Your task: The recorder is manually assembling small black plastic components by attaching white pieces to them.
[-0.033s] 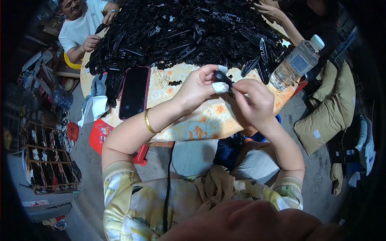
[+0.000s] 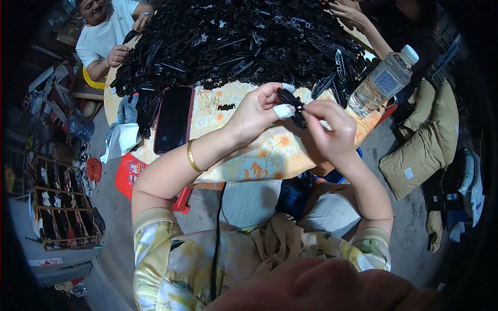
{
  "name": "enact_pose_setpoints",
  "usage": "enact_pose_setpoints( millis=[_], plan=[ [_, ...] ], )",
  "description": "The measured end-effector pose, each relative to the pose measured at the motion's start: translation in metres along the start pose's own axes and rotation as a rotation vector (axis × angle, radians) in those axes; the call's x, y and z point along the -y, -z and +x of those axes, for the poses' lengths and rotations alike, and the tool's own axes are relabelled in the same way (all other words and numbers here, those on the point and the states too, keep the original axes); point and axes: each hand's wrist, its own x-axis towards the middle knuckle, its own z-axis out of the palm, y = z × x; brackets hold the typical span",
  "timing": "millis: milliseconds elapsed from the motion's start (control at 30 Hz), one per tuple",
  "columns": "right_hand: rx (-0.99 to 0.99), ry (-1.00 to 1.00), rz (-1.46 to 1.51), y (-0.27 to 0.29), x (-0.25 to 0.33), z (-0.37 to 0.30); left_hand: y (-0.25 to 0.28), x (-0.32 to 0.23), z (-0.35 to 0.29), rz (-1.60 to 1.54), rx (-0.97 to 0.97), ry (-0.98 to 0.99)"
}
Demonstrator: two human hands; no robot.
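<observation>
My left hand (image 2: 257,115) is closed around a small black plastic piece (image 2: 290,101), gripping it between thumb and forefinger. White coverings wrap the tips of both those fingers. From the right, my right hand (image 2: 332,127) pinches the edge of the same piece, its fingers pressed together. Just what the right fingertips hold there is too small to make out. Beyond both hands rises a large heap of black plastic pieces (image 2: 228,46), some long and oval with cut-out shapes. A single small black piece (image 2: 226,107) lies on the flowered tablecloth (image 2: 207,124) left of my hands.
A dark-screened phone (image 2: 174,119) lies left of my arm, near a white paper (image 2: 120,142). At the table's right edge stands a clear water bottle (image 2: 384,80). One person (image 2: 111,36) sits at the far left, another person's hand (image 2: 353,18) is at the far right.
The black piece has turned in my left fingers, and more of it shows. My right hand has shifted slightly to the right.
</observation>
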Motion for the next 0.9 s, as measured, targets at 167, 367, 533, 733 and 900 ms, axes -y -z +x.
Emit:
enact_pose_setpoints(
  millis=[167, 367, 533, 733, 900],
  plan=[
    [0.007, 0.088, 0.001, 0.008, -0.005, 0.005, 0.0, -0.008, -0.001, -0.29, 0.033, 0.179],
    [0.099, 0.402, -0.12, 0.006, 0.001, 0.007, 0.009, -0.003, 0.001, -0.252, 0.148, 0.279],
    [0.123, 0.522, -0.218, 0.005, -0.001, 0.005, 0.008, -0.006, 0.0, -0.003, 0.188, 0.379],
    [0.148, 0.558, -0.283, 0.008, -0.006, 0.002, 0.013, -0.018, -0.004, -0.16, 0.309, 0.396],
    [0.173, 0.437, -0.254, 0.007, -0.004, -0.001, 0.011, -0.008, -0.005, 0.077, 0.283, 0.246]
  ],
)
